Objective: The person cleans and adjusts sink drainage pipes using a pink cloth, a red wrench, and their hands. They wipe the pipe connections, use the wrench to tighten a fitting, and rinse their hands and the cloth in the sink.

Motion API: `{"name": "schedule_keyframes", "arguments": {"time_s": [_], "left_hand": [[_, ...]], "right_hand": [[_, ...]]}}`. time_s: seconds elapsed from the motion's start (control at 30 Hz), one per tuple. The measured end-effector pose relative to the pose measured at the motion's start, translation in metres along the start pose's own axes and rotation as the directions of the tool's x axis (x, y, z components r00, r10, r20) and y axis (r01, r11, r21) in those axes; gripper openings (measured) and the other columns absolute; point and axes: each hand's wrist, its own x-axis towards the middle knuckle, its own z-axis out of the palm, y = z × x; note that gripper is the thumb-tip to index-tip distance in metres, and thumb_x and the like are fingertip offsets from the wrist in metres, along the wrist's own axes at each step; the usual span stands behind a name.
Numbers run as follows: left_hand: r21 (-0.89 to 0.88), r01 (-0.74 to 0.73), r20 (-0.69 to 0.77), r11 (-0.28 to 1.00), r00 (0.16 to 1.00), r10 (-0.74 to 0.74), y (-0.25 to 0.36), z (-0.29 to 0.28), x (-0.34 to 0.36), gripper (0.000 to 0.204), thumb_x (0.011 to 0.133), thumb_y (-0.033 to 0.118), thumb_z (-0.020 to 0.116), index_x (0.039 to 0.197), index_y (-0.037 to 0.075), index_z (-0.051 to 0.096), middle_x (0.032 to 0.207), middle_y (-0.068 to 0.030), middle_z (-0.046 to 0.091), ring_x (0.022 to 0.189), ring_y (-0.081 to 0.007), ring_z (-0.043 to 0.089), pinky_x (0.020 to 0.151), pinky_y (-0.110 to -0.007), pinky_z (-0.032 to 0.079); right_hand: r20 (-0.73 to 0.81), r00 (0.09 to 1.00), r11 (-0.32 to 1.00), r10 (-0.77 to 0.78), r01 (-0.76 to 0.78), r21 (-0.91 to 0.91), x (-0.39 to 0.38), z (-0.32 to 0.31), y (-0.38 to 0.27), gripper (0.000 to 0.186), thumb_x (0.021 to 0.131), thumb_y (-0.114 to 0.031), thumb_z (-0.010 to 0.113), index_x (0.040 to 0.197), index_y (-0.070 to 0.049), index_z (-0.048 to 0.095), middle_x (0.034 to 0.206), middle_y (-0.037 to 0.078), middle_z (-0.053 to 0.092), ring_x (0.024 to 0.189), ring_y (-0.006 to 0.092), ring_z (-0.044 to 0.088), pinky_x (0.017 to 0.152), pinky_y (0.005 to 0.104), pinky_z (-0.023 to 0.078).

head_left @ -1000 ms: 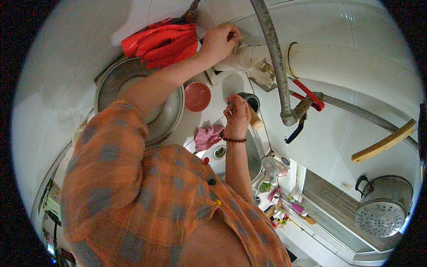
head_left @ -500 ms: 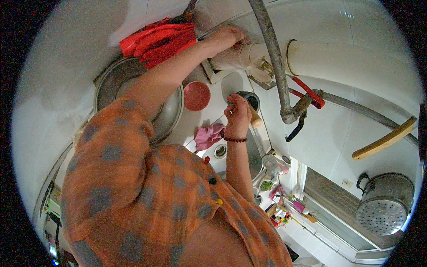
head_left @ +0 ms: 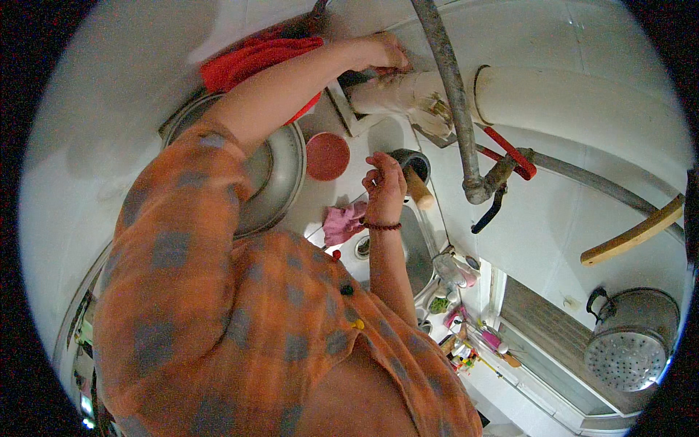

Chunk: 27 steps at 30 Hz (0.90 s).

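My left hand (head_left: 387, 54) reaches up to the far end of a thick pale pipe (head_left: 393, 93) by the wall. Its fingers curl down against the pipe; whatever they hold is hidden. Lower down, my right hand (head_left: 384, 183), with a beaded bracelet at the wrist, hovers with half-bent fingers apart and nothing visible in them. Close to it on the right is a dark round pot (head_left: 415, 162) with a wooden handle (head_left: 419, 191). A red round bowl (head_left: 328, 156) sits to its left, and a pink cloth (head_left: 344, 223) lies below by the sink (head_left: 418, 251).
A large metal basin (head_left: 290, 182) lies under my left forearm, beside a red cloth (head_left: 262, 62). A grey metal pipe (head_left: 448, 80) with a red-handled valve (head_left: 502, 171) crosses at the right. A perforated metal pot (head_left: 628, 357) hangs near a window.
My left hand has shifted slightly up along the pale pipe, and the forearm lifted with it. My right hand's fingers have loosened a little; the view has shifted slightly.
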Motion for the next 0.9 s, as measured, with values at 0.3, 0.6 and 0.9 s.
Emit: {"name": "schedule_keyframes", "arguments": {"time_s": [0.3, 0.6, 0.9], "left_hand": [[-0.156, 0.255, 0.018, 0.954, 0.967, -0.256, 0.025, 0.017, 0.002, 0.014, 0.074, 0.017, 0.061, 0.064, 0.009, 0.058, 0.06, -0.0015, 0.051, 0.051, -0.012, 0.046, 0.046, -0.027, 0.039], [-0.331, 0.151, 0.089, 0.931, 0.988, -0.128, -0.023, 0.012, -0.006, 0.018, 0.081, 0.023, 0.055, 0.071, 0.008, 0.057, 0.063, -0.0003, 0.049, 0.053, -0.0116, 0.043, 0.044, -0.026, 0.036], [-0.24, 0.19, 0.069, 0.952, 0.982, -0.178, -0.002, 0.024, 0.017, 0.019, 0.076, 0.025, 0.061, 0.089, 0.011, 0.062, 0.075, 0.0007, 0.057, 0.064, -0.0137, 0.051, 0.058, -0.031, 0.045]], "right_hand": [[0.032, 0.999, 1.0, -0.021, 0.021, -0.01, -0.007, 0.01, -0.003, 0.023, 0.087, -0.026, 0.05, 0.091, -0.004, 0.057, 0.085, 0.006, 0.061, 0.055, 0.0066, 0.044, 0.049, 0.0201, 0.037], [0.018, 1.0, 1.0, 0.006, -0.006, 0.005, -0.013, 0.002, -0.001, 0.024, 0.086, -0.025, 0.053, 0.094, -0.004, 0.056, 0.086, 0.007, 0.06, 0.057, 0.0077, 0.045, 0.05, 0.0207, 0.036], [0.005, 1.0, 0.999, -0.031, 0.031, 0.016, -0.01, -0.004, -0.002, 0.02, 0.086, -0.023, 0.049, 0.091, -0.005, 0.057, 0.084, 0.005, 0.061, 0.055, 0.0081, 0.046, 0.05, 0.0213, 0.037]]}}
